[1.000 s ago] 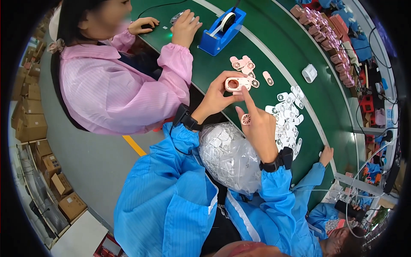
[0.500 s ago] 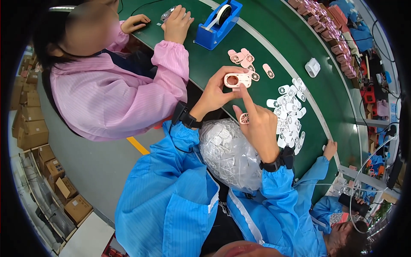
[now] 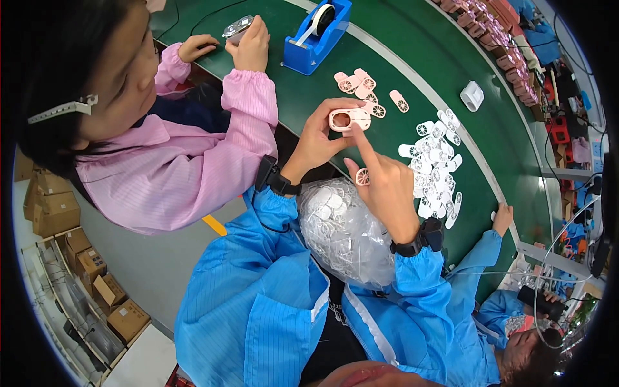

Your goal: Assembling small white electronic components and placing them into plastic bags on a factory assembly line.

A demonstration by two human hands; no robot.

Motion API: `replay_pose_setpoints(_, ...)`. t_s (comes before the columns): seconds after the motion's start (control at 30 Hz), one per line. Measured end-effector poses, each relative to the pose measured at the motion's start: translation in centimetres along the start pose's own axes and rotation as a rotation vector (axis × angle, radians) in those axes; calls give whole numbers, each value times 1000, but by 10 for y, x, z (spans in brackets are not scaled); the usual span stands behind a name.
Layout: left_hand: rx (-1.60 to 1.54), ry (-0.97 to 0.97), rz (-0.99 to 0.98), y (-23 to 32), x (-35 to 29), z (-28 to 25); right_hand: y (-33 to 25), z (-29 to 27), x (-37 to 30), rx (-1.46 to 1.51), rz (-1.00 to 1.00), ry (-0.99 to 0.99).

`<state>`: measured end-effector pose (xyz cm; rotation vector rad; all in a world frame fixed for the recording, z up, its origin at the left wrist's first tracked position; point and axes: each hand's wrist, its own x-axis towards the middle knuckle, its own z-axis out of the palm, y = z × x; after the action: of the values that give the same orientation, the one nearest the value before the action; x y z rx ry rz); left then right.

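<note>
My left hand [image 3: 314, 143] is closed around a pale pink plastic housing [image 3: 361, 119] with a large round hole at one end, held just above the green table's near edge. The index fingertip of my right hand [image 3: 389, 190] touches the housing's lower side. Its thumb and curled fingers hold a small pink spoked grille cover [image 3: 363, 176]. Beyond the housing lie several loose pink grille covers [image 3: 365, 84]. A heap of white grille covers [image 3: 438, 155] is spread to the right. Below my hands, a clear plastic bag [image 3: 345, 238] full of white parts sits against my body.
A blue tape dispenser [image 3: 309, 48] stands on the green table [image 3: 412, 58] at the far side, with a white housing [image 3: 472, 97] farther right. A co-worker in a pink sleeve [image 3: 248, 103] sits close on the left, holding a shiny part [image 3: 238, 28]. Another person's hand [image 3: 503, 216] rests at right.
Both my hands keep nearly the same hold, with the housing slightly farther left in view. The scene has shifted a little, and the co-worker's head appears larger at the left.
</note>
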<state>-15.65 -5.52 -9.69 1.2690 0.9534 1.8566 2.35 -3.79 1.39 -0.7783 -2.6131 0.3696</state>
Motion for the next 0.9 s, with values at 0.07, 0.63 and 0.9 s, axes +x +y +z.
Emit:
replay_pose_setpoints(0.07, -1, -9, -6, 1, 1, 2, 1, -2, -4, 28, 1, -8)
replay_pose_setpoints(0.63, 0, -25, -38, 4, 10, 3, 9, -9, 3, 59, 0, 2)
replay_pose_setpoints(0.9, -15, -18, -50, 4, 7, 3, 13, -14, -2, 74, -41, 56)
